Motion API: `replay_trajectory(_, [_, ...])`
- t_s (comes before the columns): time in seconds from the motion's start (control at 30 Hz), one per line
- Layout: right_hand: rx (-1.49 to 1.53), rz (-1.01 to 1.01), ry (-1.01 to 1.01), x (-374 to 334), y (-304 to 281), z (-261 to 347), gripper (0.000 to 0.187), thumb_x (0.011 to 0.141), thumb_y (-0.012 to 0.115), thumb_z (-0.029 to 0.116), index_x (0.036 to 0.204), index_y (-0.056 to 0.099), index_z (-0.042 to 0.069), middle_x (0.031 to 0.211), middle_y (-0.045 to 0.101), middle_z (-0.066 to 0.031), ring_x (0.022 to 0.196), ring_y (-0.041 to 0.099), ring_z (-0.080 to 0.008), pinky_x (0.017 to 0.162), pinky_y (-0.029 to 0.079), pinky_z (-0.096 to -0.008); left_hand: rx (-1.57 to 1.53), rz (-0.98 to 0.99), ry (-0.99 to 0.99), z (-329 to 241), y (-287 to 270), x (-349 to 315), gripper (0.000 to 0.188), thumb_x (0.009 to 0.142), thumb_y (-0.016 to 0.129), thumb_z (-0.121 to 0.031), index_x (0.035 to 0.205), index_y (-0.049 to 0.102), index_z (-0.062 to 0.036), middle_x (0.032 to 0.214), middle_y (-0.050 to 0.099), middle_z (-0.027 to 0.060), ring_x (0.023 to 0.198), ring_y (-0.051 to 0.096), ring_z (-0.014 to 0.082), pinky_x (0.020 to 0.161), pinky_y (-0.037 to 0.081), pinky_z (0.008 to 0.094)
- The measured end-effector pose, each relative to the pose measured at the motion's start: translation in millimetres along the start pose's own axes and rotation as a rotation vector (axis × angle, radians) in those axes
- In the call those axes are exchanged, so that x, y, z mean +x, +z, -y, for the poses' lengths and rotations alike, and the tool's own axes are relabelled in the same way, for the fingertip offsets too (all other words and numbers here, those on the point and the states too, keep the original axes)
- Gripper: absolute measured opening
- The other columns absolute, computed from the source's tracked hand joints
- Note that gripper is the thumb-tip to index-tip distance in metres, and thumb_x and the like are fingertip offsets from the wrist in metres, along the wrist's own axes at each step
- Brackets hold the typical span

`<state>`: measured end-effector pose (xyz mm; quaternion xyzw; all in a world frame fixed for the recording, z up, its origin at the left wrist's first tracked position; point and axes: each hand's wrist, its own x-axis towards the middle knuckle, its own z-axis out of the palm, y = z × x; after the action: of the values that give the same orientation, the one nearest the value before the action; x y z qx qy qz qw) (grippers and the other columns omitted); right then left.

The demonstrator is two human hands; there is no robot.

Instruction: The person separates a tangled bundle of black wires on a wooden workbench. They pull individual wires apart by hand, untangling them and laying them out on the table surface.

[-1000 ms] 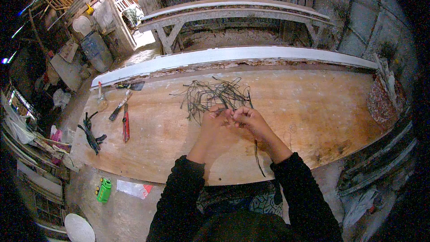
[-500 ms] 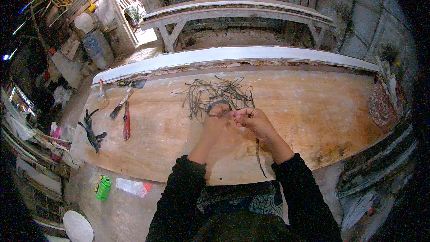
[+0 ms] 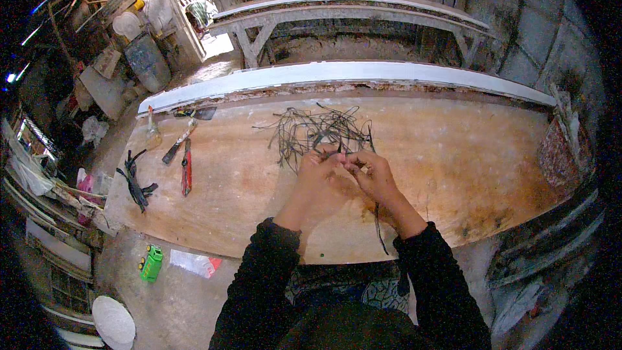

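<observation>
Over the middle of the wooden table (image 3: 453, 155), my left hand (image 3: 316, 172) and my right hand (image 3: 374, 174) meet fingertip to fingertip. Both are closed in a pinch on a thin dark cord. Its loose length (image 3: 380, 230) hangs down past my right hand toward the near table edge. The exact spot between the fingers is too small and covered to make out. Just beyond my hands lies a loose tangle of dark cords (image 3: 311, 126), partly hidden by my left fingers.
On the table's left lie a red-handled tool (image 3: 186, 172), a scraper-like tool (image 3: 178, 146) and a bundle of black strips (image 3: 135, 185). A long white-faced board (image 3: 337, 72) runs along the far edge. Below, a green toy truck (image 3: 151, 264) sits on the floor.
A dark loop that stood around my left fingers has mostly gone from sight, and the left fingers are drawn in closer. The whole view has shifted slightly.
</observation>
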<state>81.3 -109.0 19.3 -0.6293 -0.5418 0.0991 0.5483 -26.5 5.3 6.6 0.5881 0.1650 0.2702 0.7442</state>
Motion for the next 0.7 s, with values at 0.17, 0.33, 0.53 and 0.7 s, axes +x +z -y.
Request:
replay_trajectory(0.17, [0.219,0.005,0.198,0.7,0.3,4.1,0.006,0.075,0.057,0.008,0.077,0.054,0.003,0.071,0.053,-0.002,0.067,0.05,-0.0104,0.062,0.04,-0.0236,-0.137,0.035,-0.052,2.2,-1.8,2.2,0.017,0.072,0.064,-0.017,0.082,0.055,-0.0074,0.074,0.058,-0.0002,0.058,0.05,0.0062,0.047,0.038,0.0185])
replay_trajectory(0.33, [0.551,-0.044,0.328,3.3,2.5,-15.7,0.008,0.075,0.057,0.01,0.072,0.051,0.006,0.069,0.05,0.0007,0.066,0.048,-0.0096,0.062,0.04,-0.0227,-0.092,0.159,-0.113,-5.6,1.5,15.6,0.025,0.07,0.067,-0.024,0.084,0.056,-0.0075,0.069,0.055,-0.003,0.055,0.045,0.0037,0.048,0.035,0.0186])
replay_trajectory(0.53, [0.482,-0.15,0.289,5.7,-5.1,-16.6,0.008,0.073,0.057,0.007,0.07,0.05,0.006,0.069,0.051,-0.0005,0.066,0.049,-0.0106,0.062,0.041,-0.0237,-0.228,0.244,-0.12,-0.4,6.3,28.8,0.02,0.071,0.066,-0.019,0.081,0.053,-0.009,0.067,0.055,-0.0017,0.055,0.048,0.0038,0.047,0.04,0.0187])
replay_trajectory(0.7, [0.457,-0.146,0.298,15.6,3.3,-7.5,0.008,0.072,0.057,0.001,0.073,0.05,0.005,0.07,0.052,-0.0008,0.067,0.05,-0.0111,0.062,0.041,-0.0238,-0.41,0.198,-0.141,-1.3,3.9,17.8,0.018,0.072,0.064,-0.017,0.081,0.051,-0.0082,0.07,0.054,0.0006,0.06,0.05,0.0069,0.049,0.042,0.0208])
